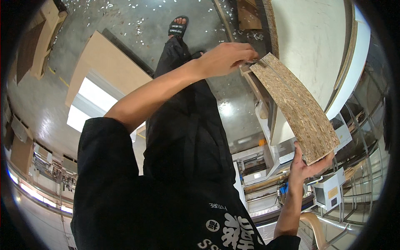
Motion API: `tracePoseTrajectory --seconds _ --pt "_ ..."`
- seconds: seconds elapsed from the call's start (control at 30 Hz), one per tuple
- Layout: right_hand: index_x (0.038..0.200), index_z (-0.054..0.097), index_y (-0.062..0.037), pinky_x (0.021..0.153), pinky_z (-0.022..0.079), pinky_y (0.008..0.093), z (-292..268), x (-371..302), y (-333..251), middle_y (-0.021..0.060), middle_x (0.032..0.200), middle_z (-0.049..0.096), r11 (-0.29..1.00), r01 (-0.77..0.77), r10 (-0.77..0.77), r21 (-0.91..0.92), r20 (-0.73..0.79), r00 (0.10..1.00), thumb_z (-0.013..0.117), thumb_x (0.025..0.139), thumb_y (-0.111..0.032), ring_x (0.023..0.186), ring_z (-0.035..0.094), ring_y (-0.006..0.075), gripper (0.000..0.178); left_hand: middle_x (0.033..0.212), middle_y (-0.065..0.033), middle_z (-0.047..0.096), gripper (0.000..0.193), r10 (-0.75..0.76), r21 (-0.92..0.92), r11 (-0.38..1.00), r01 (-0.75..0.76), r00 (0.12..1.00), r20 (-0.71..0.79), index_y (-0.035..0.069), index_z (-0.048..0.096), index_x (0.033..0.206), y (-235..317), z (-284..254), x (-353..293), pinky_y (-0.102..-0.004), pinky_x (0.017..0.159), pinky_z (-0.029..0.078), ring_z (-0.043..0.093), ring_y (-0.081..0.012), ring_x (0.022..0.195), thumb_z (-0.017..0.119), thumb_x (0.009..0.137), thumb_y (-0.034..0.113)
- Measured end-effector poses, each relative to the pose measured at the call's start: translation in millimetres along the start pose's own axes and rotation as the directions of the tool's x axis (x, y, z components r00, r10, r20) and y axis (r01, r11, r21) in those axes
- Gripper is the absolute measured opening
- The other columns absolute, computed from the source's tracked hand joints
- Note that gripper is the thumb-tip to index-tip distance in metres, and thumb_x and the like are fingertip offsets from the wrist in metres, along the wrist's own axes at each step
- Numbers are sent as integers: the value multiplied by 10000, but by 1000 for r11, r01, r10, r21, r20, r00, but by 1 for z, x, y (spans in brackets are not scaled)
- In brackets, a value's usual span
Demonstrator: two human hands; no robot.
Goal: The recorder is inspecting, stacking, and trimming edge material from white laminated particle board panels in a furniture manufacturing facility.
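Note:
A strip of chipboard with a thin line along its length slants across the right side of the view. My right hand grips its lower end, thumb at the left edge and fingers beneath. At the board's upper end, my left hand is closed, fingertips pinched together by the corner. Something small and dark shows under those fingertips, too hidden to name. The board lies over the edge of a pale panel.
To the left stands a tan board with white panels against it. White scraps litter the grey floor. A wooden crate-like stack is at far left. Metal framing and a grey box stand at right.

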State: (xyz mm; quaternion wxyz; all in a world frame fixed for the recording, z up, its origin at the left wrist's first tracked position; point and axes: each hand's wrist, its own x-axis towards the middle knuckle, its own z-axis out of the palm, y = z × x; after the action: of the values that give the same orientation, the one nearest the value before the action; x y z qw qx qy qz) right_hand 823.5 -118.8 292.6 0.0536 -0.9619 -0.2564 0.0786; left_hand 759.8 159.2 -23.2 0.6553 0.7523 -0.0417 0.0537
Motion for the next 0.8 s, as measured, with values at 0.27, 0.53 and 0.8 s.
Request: tracePoseTrajectory --seconds 0.27,0.53,0.8 --pt "1551 371 3 1153 368 494 -4 -1 0 192 1482 453 997 31 -28 -70 36 999 936 852 -265 1363 478 348 938 1111 -125 682 349 -66 -119 991 60 997 -49 47 639 1261 11 -3 -16 -444 824 589 703 -360 1020 671 931 -60" --pt "1385 500 3 1013 407 496 8 1 -4 157 1212 539 999 49 -50 -19 -64 997 873 824 -522 1163 541 347 855 1129 -143 666 357 -87 -57 995 83 994 -64 41 651 1256 8 10 -14 -456 854 568 689 -367 1051 674 916 -66" --pt "1333 600 -4 982 437 507 14 0 0 180 1211 625 993 56 -76 -108 -183 980 782 865 -634 1129 577 394 806 1171 -130 698 257 -113 172 981 92 986 121 76 702 1193 42 -43 -79 -439 913 560 679 -365 1079 667 948 9"
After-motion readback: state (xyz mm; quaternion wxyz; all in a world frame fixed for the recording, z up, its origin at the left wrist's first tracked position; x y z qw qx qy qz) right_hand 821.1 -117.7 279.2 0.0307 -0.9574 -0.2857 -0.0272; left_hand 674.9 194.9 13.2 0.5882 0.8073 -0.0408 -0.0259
